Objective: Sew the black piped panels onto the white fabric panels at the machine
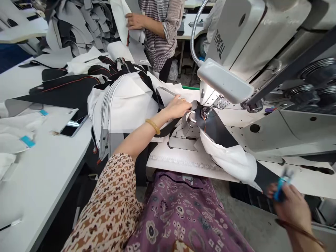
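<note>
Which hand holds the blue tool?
The person's right hand grips the blue tool; the left hand is by the sewing machine, the co-worker's hand on fabric.

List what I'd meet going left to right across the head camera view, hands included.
Phone, yellow bangle, left hand, bunched white fabric, right hand holding a blue-handled tool.

Black-white fabric (227, 154) under presser foot (205, 112), blurred blue snips (280, 187) in right fingers (288, 191)
</note>
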`<act>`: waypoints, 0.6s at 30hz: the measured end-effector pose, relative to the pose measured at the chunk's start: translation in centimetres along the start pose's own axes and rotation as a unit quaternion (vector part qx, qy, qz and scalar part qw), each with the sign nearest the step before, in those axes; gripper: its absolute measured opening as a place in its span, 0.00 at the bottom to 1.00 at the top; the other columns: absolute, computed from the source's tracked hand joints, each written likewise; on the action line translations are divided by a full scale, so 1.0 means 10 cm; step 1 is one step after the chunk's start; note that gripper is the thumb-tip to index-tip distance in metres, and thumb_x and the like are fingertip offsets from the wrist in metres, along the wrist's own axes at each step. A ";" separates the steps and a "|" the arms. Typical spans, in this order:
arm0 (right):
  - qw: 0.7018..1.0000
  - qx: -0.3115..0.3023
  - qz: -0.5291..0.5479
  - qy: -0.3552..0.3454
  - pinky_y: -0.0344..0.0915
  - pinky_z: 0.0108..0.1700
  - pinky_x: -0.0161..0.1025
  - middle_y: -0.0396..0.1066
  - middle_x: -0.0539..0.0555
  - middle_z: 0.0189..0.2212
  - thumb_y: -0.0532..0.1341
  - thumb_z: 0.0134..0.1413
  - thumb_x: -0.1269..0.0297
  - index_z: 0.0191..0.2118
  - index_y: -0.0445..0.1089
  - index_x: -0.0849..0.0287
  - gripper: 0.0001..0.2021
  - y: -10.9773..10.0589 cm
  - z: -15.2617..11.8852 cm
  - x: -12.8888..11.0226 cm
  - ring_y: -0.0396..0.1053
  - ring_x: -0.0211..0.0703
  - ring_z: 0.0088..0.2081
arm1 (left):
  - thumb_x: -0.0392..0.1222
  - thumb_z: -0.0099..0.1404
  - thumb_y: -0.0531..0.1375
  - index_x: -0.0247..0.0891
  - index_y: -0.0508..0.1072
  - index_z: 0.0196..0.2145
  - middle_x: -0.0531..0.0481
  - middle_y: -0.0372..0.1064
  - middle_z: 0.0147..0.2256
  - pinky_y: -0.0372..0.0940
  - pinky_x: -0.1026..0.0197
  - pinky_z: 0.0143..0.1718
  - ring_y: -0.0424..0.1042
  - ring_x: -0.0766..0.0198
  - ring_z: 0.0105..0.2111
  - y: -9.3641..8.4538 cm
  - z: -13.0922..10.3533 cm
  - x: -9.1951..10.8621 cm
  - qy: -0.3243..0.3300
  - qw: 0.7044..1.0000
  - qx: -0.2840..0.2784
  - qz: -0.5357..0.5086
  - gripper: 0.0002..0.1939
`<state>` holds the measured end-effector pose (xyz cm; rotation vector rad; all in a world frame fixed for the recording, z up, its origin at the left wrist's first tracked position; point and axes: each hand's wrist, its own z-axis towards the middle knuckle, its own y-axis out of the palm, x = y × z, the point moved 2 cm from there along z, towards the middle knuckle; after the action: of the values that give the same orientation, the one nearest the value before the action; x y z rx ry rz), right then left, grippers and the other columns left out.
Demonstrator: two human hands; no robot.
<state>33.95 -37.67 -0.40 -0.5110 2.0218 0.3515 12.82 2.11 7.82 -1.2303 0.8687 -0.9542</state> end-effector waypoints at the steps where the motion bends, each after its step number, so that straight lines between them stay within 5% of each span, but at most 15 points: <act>1: 0.995 -0.081 0.027 0.045 0.49 0.19 0.33 0.50 0.48 0.19 0.61 0.39 0.55 0.25 0.57 0.56 0.14 0.32 -0.19 0.03 0.52 0.28 0.19 | 0.40 0.64 0.52 0.37 0.72 0.37 0.44 0.73 0.35 0.49 0.50 0.52 0.69 0.57 0.41 -0.01 0.01 -0.01 0.002 1.000 -0.004 0.002 0.10; 4: 0.952 -0.262 0.088 0.133 0.41 0.13 0.26 0.45 0.43 0.16 0.67 0.38 0.56 0.25 0.54 0.58 0.20 1.43 -0.67 -0.04 0.44 0.25 0.15 | 0.40 0.64 0.52 0.38 0.72 0.37 0.45 0.73 0.34 0.49 0.50 0.51 0.69 0.58 0.41 -0.03 0.03 -0.03 0.009 1.000 -0.017 -0.004 0.10; 6: 0.902 -0.346 0.161 0.199 0.36 0.12 0.25 0.42 0.41 0.15 0.62 0.46 0.56 0.27 0.55 0.59 0.16 2.15 -0.85 -0.19 0.38 0.24 0.13 | 0.41 0.64 0.51 0.39 0.72 0.37 0.45 0.73 0.35 0.49 0.50 0.51 0.69 0.58 0.42 -0.05 0.03 -0.04 0.011 1.000 -0.027 -0.009 0.10; 9: 0.855 -0.349 0.280 0.263 0.36 0.11 0.23 0.40 0.41 0.13 0.49 0.59 0.53 0.25 0.52 0.60 0.17 2.92 -0.89 -0.42 0.38 0.23 0.12 | 0.41 0.63 0.51 0.39 0.72 0.37 0.46 0.73 0.35 0.49 0.50 0.51 0.70 0.58 0.41 -0.09 0.03 -0.04 0.007 0.999 -0.037 -0.007 0.11; 12: 0.839 -0.321 0.342 0.276 0.40 0.12 0.22 0.43 0.41 0.12 0.47 0.60 0.53 0.24 0.49 0.60 0.18 3.32 -0.79 -0.54 0.42 0.23 0.11 | 0.40 0.62 0.51 0.39 0.72 0.36 0.46 0.74 0.36 0.49 0.51 0.50 0.70 0.59 0.41 -0.13 0.04 -0.04 0.003 0.999 -0.043 -0.002 0.11; 18: 0.848 -0.282 0.367 0.260 0.41 0.12 0.21 0.43 0.40 0.10 0.46 0.61 0.54 0.23 0.45 0.59 0.19 3.58 -0.61 -0.55 0.43 0.22 0.11 | 0.38 0.62 0.51 0.37 0.72 0.34 0.45 0.74 0.34 0.51 0.53 0.48 0.70 0.59 0.39 -0.14 0.04 -0.05 0.011 0.999 -0.048 0.014 0.10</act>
<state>14.01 -8.15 8.56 -0.1464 2.5909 1.4380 12.82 2.57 9.28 -1.2883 0.9562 -0.9141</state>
